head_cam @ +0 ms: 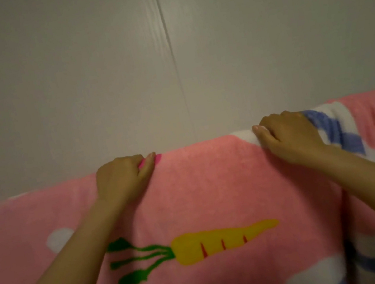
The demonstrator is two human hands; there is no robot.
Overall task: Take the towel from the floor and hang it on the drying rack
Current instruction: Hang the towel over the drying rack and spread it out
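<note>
The pink towel [204, 189] hangs in front of a pale wall [118, 66], its top fold high in view and the carrot print [224, 241] on the near face. The left hand [122, 175] and right hand [291, 138] each grip that top fold, fingers curled over it. The drying rack itself is hidden under the cloth, so it probably bears the fold. If more cloth hangs on the near side, letting go could let the towel slide off; the bunched right end may stay creased.

Dim, soft, warm-toned view.
Light perhaps from above; wall [69, 75] evenly lit, towel [214, 187] darker low down, everything slightly blurred.
</note>
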